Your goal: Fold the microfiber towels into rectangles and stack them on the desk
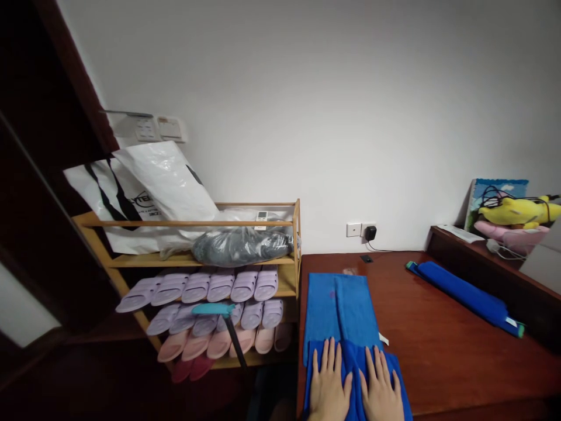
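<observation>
A blue towel (357, 304) lies partly folded on the left side of the reddish-brown desk, its sides turned in toward a seam down the middle. The near end shows a darker blue layer over the lighter one. My left hand (328, 383) rests flat on the left half of this darker part, fingers spread. On the right half lies my right hand (381, 386), palm down with fingers apart. A small white tag (384, 338) sticks out at the towel's right edge. Neither hand grips anything.
Right on the desk (438, 351) lies a rolled dark blue cloth (464, 295). Behind it, a raised ledge holds a yellow plush toy (517, 211). Left stands a wooden shoe rack (205, 261) with several slippers (219, 285) and a white bag (162, 187). A black plug (370, 233) sits in the wall.
</observation>
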